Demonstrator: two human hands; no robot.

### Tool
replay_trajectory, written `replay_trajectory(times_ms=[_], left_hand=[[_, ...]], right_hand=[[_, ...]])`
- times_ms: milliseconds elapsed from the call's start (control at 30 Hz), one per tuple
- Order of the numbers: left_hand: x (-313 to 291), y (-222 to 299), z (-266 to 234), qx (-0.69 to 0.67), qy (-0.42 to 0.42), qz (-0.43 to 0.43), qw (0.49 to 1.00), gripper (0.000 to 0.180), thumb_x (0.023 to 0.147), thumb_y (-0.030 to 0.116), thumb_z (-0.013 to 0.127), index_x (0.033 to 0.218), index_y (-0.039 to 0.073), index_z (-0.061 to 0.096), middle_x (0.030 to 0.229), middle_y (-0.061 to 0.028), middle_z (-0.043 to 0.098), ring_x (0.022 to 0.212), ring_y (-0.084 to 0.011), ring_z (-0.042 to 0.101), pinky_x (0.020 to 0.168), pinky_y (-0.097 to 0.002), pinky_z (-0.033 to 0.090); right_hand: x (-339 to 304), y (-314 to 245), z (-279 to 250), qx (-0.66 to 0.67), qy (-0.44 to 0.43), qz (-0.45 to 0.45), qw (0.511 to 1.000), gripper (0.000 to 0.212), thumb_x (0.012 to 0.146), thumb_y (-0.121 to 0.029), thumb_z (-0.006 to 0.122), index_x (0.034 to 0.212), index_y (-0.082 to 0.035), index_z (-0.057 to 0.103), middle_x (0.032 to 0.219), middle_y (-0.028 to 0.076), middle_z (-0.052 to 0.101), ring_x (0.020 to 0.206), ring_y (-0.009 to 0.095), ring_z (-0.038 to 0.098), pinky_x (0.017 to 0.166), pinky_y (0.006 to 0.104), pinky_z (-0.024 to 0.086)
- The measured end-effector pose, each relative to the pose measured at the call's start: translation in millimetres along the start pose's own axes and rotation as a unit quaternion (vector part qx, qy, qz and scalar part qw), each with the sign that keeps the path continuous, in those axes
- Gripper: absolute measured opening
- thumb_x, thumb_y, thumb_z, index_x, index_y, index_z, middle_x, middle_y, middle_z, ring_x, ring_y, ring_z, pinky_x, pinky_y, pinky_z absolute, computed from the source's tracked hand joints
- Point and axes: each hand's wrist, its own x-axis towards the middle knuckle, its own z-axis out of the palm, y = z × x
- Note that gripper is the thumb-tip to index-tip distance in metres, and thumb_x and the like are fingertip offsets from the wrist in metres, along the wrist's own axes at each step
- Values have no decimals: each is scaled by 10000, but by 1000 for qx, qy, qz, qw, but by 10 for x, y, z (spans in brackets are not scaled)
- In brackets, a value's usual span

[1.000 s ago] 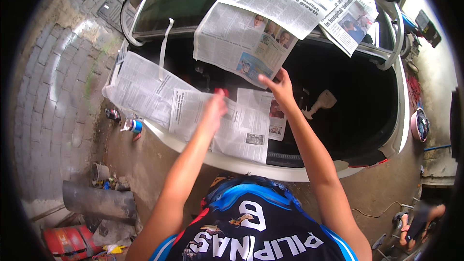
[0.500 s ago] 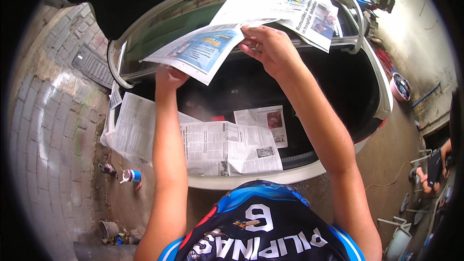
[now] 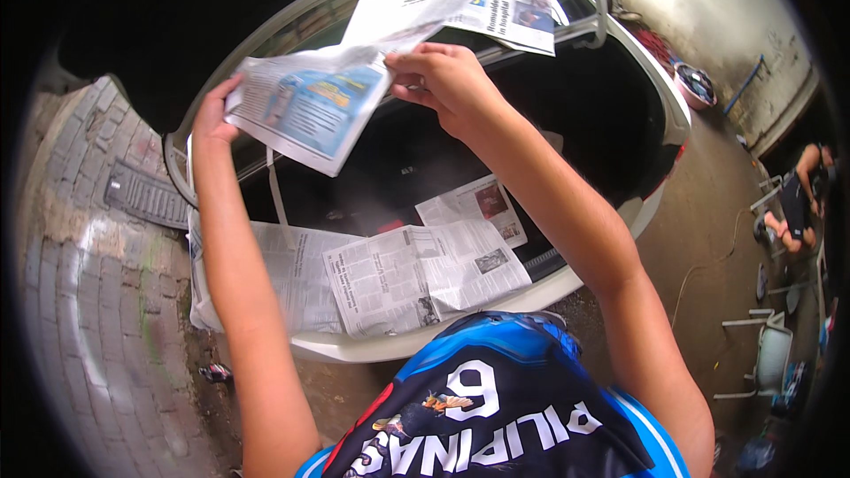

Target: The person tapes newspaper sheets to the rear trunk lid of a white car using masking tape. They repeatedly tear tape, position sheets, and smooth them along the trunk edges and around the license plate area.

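Observation:
My left hand (image 3: pixel 215 115) pinches the left edge of a newspaper sheet (image 3: pixel 310 111) with a blue printed panel. At the sheet's upper right corner, the closed fingers of my right hand (image 3: pixel 447 84) grip it. The sheet hangs tilted in the air above the dark open trunk (image 3: pixel 407 155) of a white car. Behind it, another newspaper sheet (image 3: pixel 390 13) and a front page with a photo (image 3: pixel 522 13) lie against the rear window; whether the first joins the held sheet I cannot tell. Several newspaper pages (image 3: pixel 381 274) cover the trunk's near edge, partly behind my left forearm.
The white bumper rim (image 3: pixel 354 350) curves close to my body. A floor grate (image 3: pixel 146 195) lies in the brick paving at left. On the right are a pink basin (image 3: pixel 695 87), a white chair (image 3: pixel 772 361) and another person (image 3: pixel 801 195) in dark clothes.
My left hand has shifted from beneath the sheet's lower edge out to its left edge. The held sheet is spread lower and further left. My view has turned a little.

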Motion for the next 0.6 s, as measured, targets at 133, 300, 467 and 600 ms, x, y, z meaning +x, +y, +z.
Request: replay_trajectory(times_ms=[133, 300, 467, 600], left_hand=[[-89, 410, 113, 1, -48, 75, 996, 270, 960, 118, 712, 1184, -33, 704, 1137, -149, 752, 1052, -272, 727, 969, -421, 582], [-460, 429, 314, -5, 34, 147, 989, 313, 975, 107, 691, 1255, -35, 692, 1289, -134, 705, 1219, -246, 654, 1080, -396, 510], [-1281, -130, 291, 36, 60, 237, 969, 365, 1026, 150, 639, 1328, -55, 641, 1381, -118, 640, 1322, -233, 556, 1153, -370, 381], [-2159, -937, 233, 180, -99, 235, 950, 411, 973, 115, 684, 1338, -64, 629, 1325, -116, 653, 1237, -213, 591, 1111, -361, 405]], right_hand=[[-67, -141, 17, 36, 3, -48, 998, 74, 932, -91, 755, 940, -46, 696, 952, 47, 727, 843, 120, 690, 770, 254, 572], [-261, 9, -192, 47, 0, -46, 998, 133, 928, -128, 773, 1010, -28, 741, 1016, 63, 751, 895, 132, 692, 810, 286, 575], [-851, 428, -662, -31, 37, -22, 999, 502, 927, -300, 801, 1289, 15, 654, 1201, 133, 713, 1094, 203, 685, 882, 359, 575], [-1307, 291, -1133, -459, 277, -240, 810, 621, 901, -299, 810, 1372, 23, 564, 1437, 235, 555, 1285, 334, 578, 1042, 442, 491]])
